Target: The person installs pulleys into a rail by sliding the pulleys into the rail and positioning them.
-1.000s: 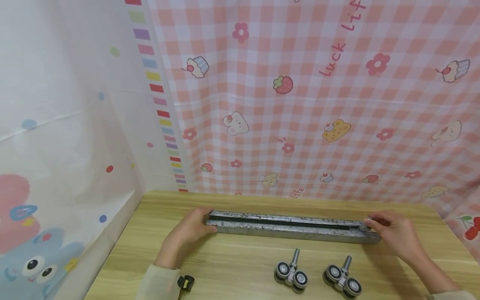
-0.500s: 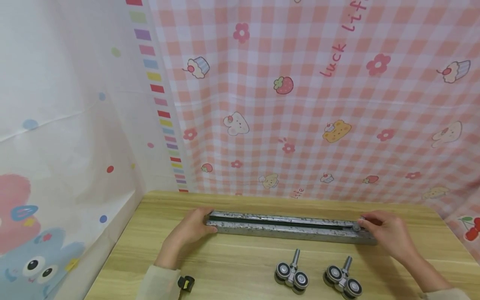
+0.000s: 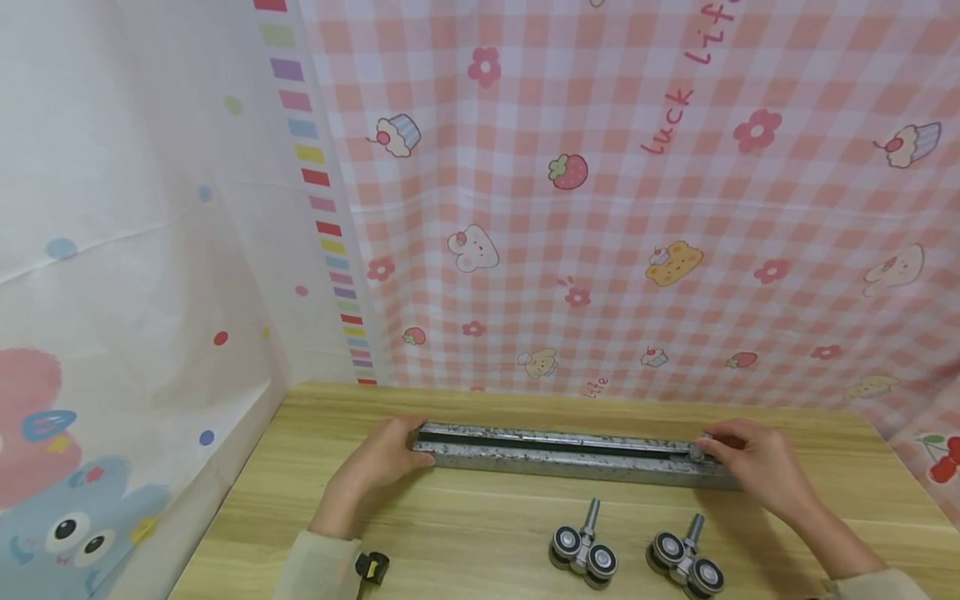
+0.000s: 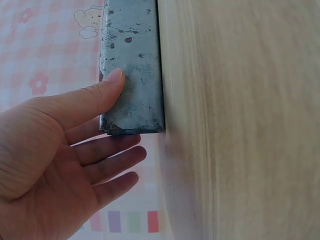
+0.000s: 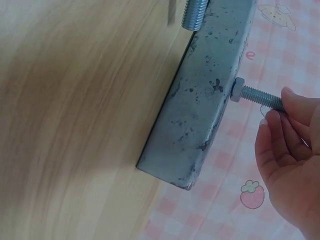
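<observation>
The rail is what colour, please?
Grey with dark specks: the rail shows best in the left wrist view.

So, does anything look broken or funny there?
Yes: the long grey metal rail looks battered. Dark spots and scuffs break up its smooth surface, even by the person's bare left hand. I see nothing spilled.

The rail is grey with dark specks, the bolt silver, the rollers silver and black, the table yellowish wood grain, the backdrop pink-and-white check with flowers and strawberries, the sleeves cream.
</observation>
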### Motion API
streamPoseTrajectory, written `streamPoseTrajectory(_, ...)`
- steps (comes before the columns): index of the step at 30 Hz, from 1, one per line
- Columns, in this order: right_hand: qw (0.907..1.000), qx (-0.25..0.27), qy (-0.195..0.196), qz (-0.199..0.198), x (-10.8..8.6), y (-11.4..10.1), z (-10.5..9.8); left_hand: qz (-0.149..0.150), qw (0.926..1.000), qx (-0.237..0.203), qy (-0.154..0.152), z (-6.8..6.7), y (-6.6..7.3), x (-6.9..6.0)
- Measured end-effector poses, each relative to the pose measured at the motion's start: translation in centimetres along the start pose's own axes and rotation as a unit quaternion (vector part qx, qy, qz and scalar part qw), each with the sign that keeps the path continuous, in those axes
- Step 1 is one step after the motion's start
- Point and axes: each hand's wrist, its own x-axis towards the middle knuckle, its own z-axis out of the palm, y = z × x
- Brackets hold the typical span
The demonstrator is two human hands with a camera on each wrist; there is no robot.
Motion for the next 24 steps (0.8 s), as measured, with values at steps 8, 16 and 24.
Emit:
streamPoseTrajectory(8,0.9995,0.018,-0.022,0.014,0.2,-0.8,0.5,0.005,1.0,-0.002,-0.002,0.1,-0.1,-0.1)
streamPoseTrajectory(16,0.9975,0.013,-0.058,0.039,0.3,-1.7,0.7,0.005,1.0,-0.001,0.0,0.3,-0.2,-0.1)
streamPoseTrajectory(24,0.9979,0.0,-0.063,0.016,1.2,-2.6,1.0,0.008,1.0,-0.002,0.002,0.0,-0.1,0.1)
